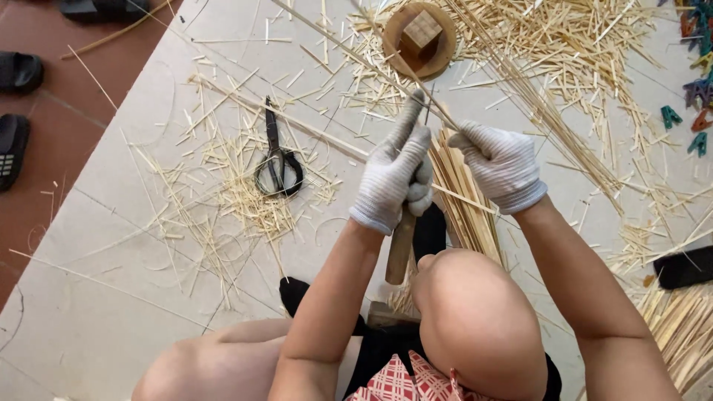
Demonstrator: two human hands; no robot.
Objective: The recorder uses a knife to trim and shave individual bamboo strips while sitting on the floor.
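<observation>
Knee (479, 319) raised, beneath both gloved hands. Left hand (394, 174), fingers clamped on knife handle (401, 249); right hand (501, 165) pinches bamboo strip (386, 70) taut against blade. Scissors (278, 167) left of hands.

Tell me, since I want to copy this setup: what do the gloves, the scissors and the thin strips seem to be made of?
The gloves on the left hand and right hand look like knitted cotton: ribbed weave, grey-white, matte. The scissors seem to be dark metal, dull black all over. The thin strip held between both hands looks like split bamboo or cane: pale yellow, straight-grained, as do the scattered offcuts.
</observation>
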